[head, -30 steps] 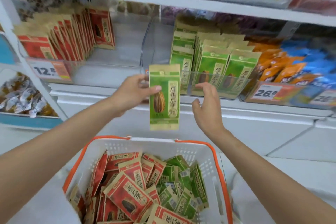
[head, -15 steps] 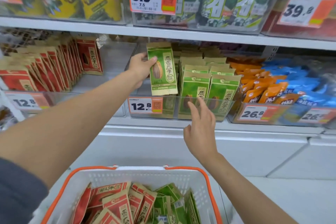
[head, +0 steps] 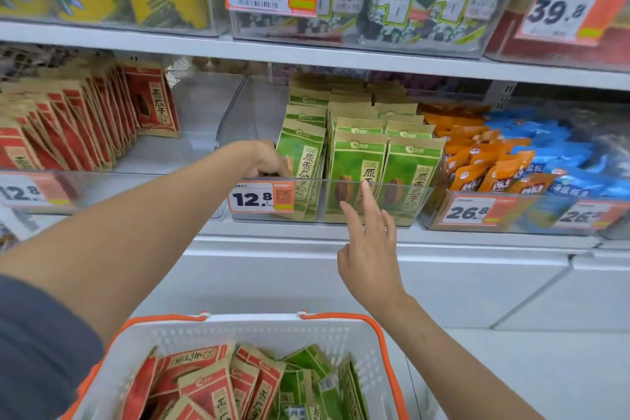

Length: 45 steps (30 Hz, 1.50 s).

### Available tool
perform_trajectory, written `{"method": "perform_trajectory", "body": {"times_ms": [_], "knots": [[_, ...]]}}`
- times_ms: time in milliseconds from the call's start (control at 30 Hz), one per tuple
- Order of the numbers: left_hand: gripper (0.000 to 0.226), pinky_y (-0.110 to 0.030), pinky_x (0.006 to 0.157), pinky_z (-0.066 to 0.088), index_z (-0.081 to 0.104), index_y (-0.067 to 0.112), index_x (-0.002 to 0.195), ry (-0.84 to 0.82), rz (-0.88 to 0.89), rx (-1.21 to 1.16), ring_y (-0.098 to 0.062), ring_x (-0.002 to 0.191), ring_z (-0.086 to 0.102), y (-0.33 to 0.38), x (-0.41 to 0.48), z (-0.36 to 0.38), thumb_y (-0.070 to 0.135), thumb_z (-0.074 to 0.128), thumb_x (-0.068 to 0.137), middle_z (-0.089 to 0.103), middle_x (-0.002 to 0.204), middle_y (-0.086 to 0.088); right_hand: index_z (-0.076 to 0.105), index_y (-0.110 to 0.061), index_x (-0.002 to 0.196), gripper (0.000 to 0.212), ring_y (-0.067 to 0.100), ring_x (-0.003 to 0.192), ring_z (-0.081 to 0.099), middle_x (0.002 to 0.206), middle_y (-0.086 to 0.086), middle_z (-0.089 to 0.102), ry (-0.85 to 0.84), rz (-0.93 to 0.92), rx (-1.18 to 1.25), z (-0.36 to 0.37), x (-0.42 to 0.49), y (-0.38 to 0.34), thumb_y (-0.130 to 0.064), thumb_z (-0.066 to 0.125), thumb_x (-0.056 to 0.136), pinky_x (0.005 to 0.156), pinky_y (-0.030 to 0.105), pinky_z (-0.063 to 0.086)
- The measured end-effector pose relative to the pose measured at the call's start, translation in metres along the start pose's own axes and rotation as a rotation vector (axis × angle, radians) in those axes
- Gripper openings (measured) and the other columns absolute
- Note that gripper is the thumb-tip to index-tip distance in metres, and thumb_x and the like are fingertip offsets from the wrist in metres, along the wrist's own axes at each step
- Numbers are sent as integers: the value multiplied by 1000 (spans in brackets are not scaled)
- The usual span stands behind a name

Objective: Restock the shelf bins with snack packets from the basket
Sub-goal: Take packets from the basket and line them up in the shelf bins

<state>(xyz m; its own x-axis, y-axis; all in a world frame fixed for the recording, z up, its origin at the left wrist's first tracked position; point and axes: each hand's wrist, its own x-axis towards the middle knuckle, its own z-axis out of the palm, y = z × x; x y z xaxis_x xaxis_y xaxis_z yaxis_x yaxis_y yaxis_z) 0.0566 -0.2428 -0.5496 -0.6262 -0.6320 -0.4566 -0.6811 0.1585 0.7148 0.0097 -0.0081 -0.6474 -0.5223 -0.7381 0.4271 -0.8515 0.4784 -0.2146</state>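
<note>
Left hand (head: 267, 160) is over the clear bin's (head: 252, 112) front rim, fingers curled on the left edge of a green seed packet (head: 301, 155). Packet stands upright, front-left, touching the next row. Open room left of that hand to the bin wall. Right hand (head: 371, 249) is empty, fingers straight, index tip at the bin front. 3 green rows across. 1 basket (head: 255, 320) sits below both hands.

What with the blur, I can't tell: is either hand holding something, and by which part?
The left hand holds the front-left green seed packet by its left edge; the right hand holds nothing.
</note>
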Motion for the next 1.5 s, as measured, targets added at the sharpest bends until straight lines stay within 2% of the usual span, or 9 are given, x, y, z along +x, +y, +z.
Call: {"method": "perform_trajectory", "body": {"times_ms": [67, 400, 533, 667, 767, 900, 1100, 1400, 1500], "knots": [[71, -52, 92, 52, 52, 8, 123, 8, -18, 30, -38, 109, 61, -4, 12, -1, 4, 87, 62, 61, 123, -17, 47, -13, 139, 64, 29, 146, 22, 161, 14, 3, -6, 2, -1, 1, 0, 0, -2, 60, 77, 112, 52, 27], [62, -43, 100, 49, 53, 7, 121, 222, 148, -262, -27, 112, 61, 2, 33, 8, -5, 82, 67, 66, 116, -11, 50, -11, 136, 64, 31, 147, 21, 161, 16, 4, -2, 2, 0, 7, -1, 2, 0, 63, 74, 114, 51, 26], [80, -44, 102, 47, 35, 12, 135, 268, 236, -284, -27, 118, 56, 8, 39, 16, -8, 78, 70, 58, 125, -11, 51, -11, 135, 65, 31, 147, 19, 161, 16, 1, -1, 4, 3, 10, -1, 1, 1, 62, 72, 112, 53, 29], [94, -39, 107, 40, 18, 19, 147, 127, 255, -147, -22, 122, 48, 13, 38, 22, -2, 77, 76, 49, 131, -4, 52, -12, 134, 66, 32, 148, 17, 161, 16, -1, 1, 4, 3, 12, -1, -1, 2, 63, 71, 111, 53, 30], [92, -41, 105, 44, 23, 19, 144, 56, 200, -83, -27, 127, 49, 10, 41, 18, -6, 77, 74, 52, 135, -6, 51, -13, 136, 67, 32, 149, 10, 161, 15, -1, -4, 6, -13, 14, -1, -1, 1, 63, 71, 113, 53, 28], [91, -39, 102, 46, 32, 15, 140, 216, 301, -80, -29, 127, 49, 7, 43, 20, -9, 80, 67, 52, 134, -7, 50, -14, 135, 71, 33, 149, 6, 162, 13, 4, -29, -19, -51, 19, -4, -2, 0, 65, 67, 114, 51, 24], [130, -41, 105, 44, 0, 27, 153, 272, 444, -100, -27, 123, 50, 11, 42, 21, -9, 85, 61, 47, 136, -4, 50, -13, 134, 73, 33, 149, 9, 161, 13, 6, -24, -11, -68, 20, -3, -1, 0, 66, 64, 113, 48, 15], [87, -26, 92, 39, 34, 10, 137, 161, 293, 168, -25, 122, 47, 4, 38, 18, 1, 85, 67, 46, 128, -6, 50, -14, 134, 74, 33, 149, 9, 161, 14, 8, 12, -19, -64, 22, -4, -2, 2, 66, 63, 113, 49, 15], [89, -30, 95, 41, 36, 11, 136, 256, 305, 175, -29, 125, 49, 6, 41, 19, 6, 88, 64, 50, 133, -8, 47, -13, 137, 76, 33, 148, 12, 160, 17, 11, 66, -3, -42, 21, -2, -6, 4, 63, 65, 115, 52, 15]]}}
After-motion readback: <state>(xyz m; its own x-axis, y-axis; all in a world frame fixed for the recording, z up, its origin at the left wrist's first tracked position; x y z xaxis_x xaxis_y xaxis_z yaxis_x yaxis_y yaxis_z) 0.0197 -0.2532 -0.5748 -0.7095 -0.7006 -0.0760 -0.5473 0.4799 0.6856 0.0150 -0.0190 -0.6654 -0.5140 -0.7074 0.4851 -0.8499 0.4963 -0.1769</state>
